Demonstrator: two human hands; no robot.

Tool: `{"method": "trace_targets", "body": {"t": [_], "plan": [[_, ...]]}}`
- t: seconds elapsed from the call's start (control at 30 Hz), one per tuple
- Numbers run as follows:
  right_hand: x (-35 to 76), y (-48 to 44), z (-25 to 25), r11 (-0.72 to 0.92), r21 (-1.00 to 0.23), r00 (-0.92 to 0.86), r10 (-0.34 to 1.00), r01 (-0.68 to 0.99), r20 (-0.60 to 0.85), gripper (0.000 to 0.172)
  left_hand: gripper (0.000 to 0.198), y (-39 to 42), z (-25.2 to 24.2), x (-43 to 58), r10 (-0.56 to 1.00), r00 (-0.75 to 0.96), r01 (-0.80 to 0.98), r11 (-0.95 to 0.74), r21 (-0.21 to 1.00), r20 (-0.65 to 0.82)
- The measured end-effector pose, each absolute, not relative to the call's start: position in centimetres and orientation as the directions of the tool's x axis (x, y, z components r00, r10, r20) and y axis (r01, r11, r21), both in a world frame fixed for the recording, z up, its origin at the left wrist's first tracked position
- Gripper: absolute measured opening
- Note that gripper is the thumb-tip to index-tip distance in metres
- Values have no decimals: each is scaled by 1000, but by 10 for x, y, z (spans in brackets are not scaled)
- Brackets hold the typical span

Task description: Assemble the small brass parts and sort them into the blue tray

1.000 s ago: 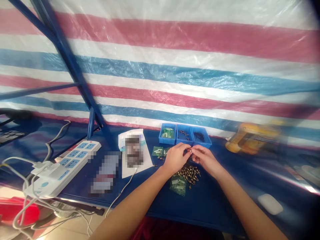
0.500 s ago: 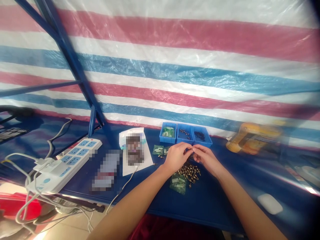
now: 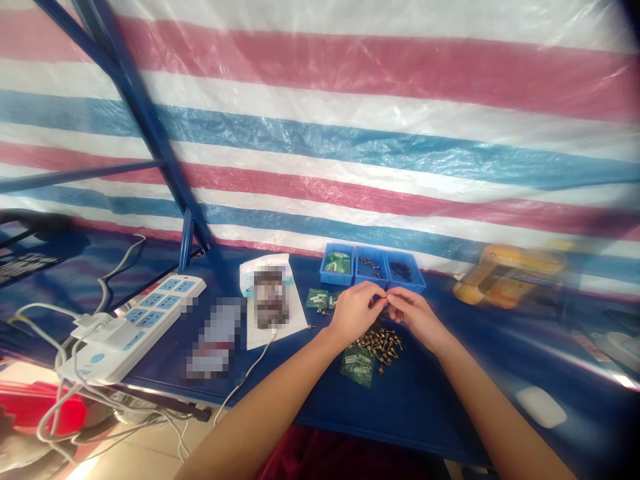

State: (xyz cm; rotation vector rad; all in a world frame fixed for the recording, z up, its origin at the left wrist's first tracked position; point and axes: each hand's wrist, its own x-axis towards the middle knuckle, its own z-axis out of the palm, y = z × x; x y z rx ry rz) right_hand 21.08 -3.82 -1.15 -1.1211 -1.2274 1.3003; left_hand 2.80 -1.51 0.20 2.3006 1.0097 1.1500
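Observation:
My left hand (image 3: 356, 310) and my right hand (image 3: 413, 316) meet fingertip to fingertip above the table, both closed in a pinch. Whatever lies between the fingers is too small to make out. Just below them spreads a pile of small brass-coloured metal parts (image 3: 384, 347). A green-tinted plastic bag (image 3: 357, 365) with pale pieces inside touches the pile's near left side. More such bags (image 3: 318, 298) lie left of my left hand, beside a few loose metal parts. Behind the hands stand three blue bins: one with green bags (image 3: 337, 263), one with small metal parts (image 3: 371, 267), one with dark parts (image 3: 401, 271).
On the left are a white power strip (image 3: 145, 320) with plugs and cables, a blurred-out item (image 3: 214, 340) and a white sheet (image 3: 295, 320). A yellow object (image 3: 505, 275) and a white rounded case (image 3: 541, 407) sit right. A striped tarp (image 3: 375, 153) hangs behind.
Both hands stay pinched together above the pile, with almost no movement. The whole view has shifted very slightly.

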Motion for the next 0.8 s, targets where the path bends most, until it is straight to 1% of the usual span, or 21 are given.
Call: {"method": "trace_targets", "body": {"t": [0.17, 0.3, 0.43, 0.57, 0.7, 0.8], "plan": [[210, -39, -10, 7, -999, -84, 996, -47, 11, 32, 15, -17, 5, 29, 754, 394, 456, -657, 600, 526], [208, -39, -8, -11, -999, -67, 998, -47, -8, 33, 22, -18, 6, 29, 760, 393, 452, -650, 611, 518], [208, -36, -11, -45, -996, -45, 998, -76, -42, 40, 19, -18, 7, 28, 764, 409, 460, -645, 610, 500], [208, -34, -13, -52, -996, -36, 998, -68, -49, 49, 20, -20, 10, 28, 774, 423, 472, -633, 614, 472], [208, -34, -14, -36, -998, -46, 998, -51, -33, 52, 20, -22, 14, 28, 765, 449, 460, -640, 615, 461], [207, -35, -15, -25, -999, -55, 998, -37, -23, 50, 20, -23, 15, 28, 756, 466, 456, -650, 608, 460]]}}
